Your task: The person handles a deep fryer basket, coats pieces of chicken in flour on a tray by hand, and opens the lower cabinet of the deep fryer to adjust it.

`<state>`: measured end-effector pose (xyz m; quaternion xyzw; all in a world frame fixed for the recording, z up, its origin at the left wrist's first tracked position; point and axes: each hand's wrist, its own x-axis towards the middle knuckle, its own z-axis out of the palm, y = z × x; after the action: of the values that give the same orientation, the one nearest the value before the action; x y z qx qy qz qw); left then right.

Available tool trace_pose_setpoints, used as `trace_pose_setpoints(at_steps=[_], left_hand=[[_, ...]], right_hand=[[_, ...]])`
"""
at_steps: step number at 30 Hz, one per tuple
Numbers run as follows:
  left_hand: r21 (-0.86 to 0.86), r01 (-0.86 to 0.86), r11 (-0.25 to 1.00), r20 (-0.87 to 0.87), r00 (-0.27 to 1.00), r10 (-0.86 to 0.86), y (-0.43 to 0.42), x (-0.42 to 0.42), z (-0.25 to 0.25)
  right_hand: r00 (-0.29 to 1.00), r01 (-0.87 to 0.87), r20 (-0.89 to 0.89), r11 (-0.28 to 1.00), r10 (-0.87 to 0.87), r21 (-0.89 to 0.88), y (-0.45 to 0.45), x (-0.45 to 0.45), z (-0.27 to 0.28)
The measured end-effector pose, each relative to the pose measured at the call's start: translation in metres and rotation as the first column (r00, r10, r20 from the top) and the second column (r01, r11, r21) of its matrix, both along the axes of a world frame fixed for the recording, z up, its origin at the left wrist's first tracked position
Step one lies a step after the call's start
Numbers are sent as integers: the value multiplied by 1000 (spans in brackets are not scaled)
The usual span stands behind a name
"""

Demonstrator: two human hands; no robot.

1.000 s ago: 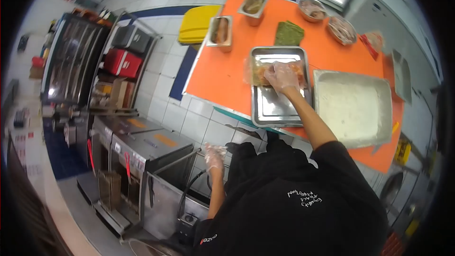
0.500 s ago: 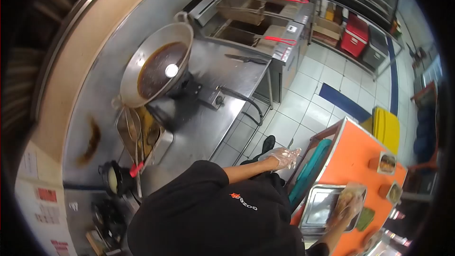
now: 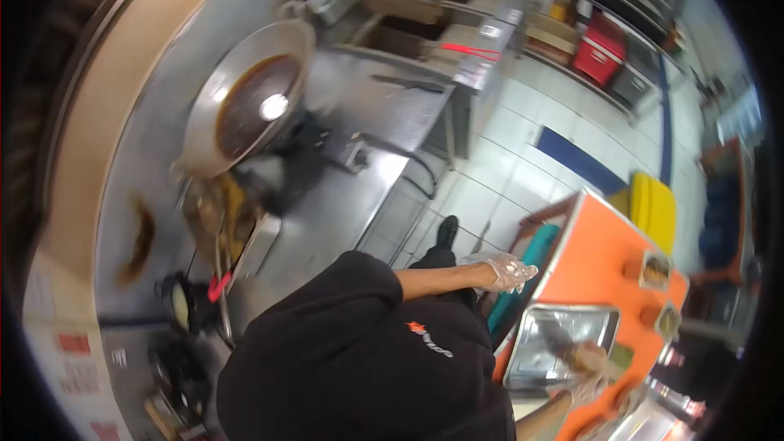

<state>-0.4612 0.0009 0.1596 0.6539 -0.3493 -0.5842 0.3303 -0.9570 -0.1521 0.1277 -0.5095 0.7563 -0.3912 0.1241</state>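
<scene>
My left hand (image 3: 508, 273), in a clear plastic glove, is held out over the near edge of the orange table (image 3: 578, 255). Its fingers are stretched out and nothing shows in them. My right hand (image 3: 586, 385), gloved too, is closed around a browned piece of food (image 3: 586, 357), blurred and partly hidden. That piece is over the right part of a shiny metal tray (image 3: 531, 335). A green item (image 3: 621, 357) lies just beyond the tray.
Two small containers, one farther (image 3: 655, 269) and one nearer (image 3: 668, 320), stand along the table's far side. On the steel counter at left sits a large pan of dark liquid (image 3: 253, 106). Fryers with red-handled baskets (image 3: 472, 52) are beyond it. A yellow bin (image 3: 652, 212) stands past the table.
The whole view has shifted and blurred. My left hand has moved right, nearer the table. My right hand, with the food, has come lower and back over the tray.
</scene>
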Motion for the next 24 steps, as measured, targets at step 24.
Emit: trace_pose_setpoints(at_steps=[24], left_hand=[[-368,640,674,582,724,-370,-85,-161,-23]], right_hand=[[633,-258,725,957,271,-132,168,154,65]])
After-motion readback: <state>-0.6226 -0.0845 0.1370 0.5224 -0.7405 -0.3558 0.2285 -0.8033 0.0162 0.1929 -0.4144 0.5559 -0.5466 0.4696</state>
